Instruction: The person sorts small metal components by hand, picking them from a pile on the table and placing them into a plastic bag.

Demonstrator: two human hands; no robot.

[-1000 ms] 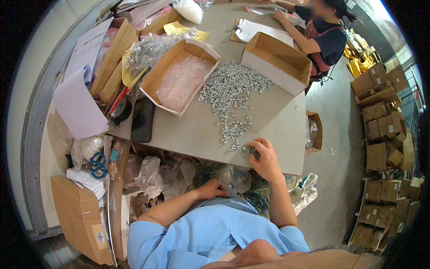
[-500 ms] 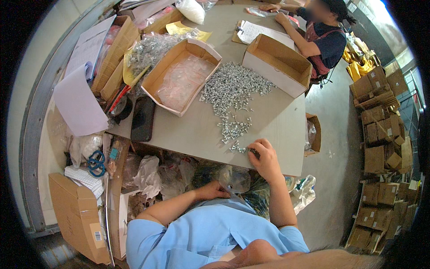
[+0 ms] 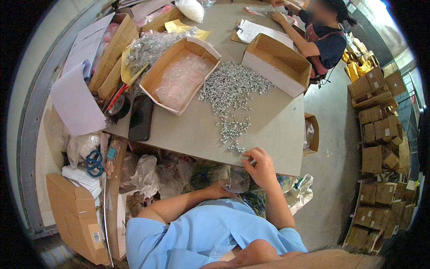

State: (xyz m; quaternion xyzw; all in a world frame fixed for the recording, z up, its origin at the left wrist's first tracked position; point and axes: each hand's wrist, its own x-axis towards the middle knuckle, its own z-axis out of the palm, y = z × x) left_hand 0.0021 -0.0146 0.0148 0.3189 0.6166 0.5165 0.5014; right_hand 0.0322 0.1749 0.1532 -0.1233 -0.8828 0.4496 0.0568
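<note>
A clear plastic bag (image 3: 236, 179) hangs just below the table's near edge, its mouth upward. My left hand (image 3: 219, 190) is closed on the bag's lower left side. My right hand (image 3: 261, 167) is at the table edge above the bag, fingers bent and drawn together; whatever lies between them is too small to make out. Just beyond its fingertips are a few loose silver screws (image 3: 235, 147). They trail off from a large pile of similar screws (image 3: 233, 83) in the middle of the table.
An open carton of clear bags (image 3: 183, 83) stands left of the pile, an open carton (image 3: 280, 60) right of it. A phone (image 3: 141, 117) lies at the left; blue-handled scissors (image 3: 94, 163) are below. Across the table sits a co-worker (image 3: 329, 45) beside a clipboard (image 3: 260, 32).
My right hand has drawn back slightly from the loose screws toward the bag. The bag and my left hand have shifted a little. The co-worker's far hand has moved.
</note>
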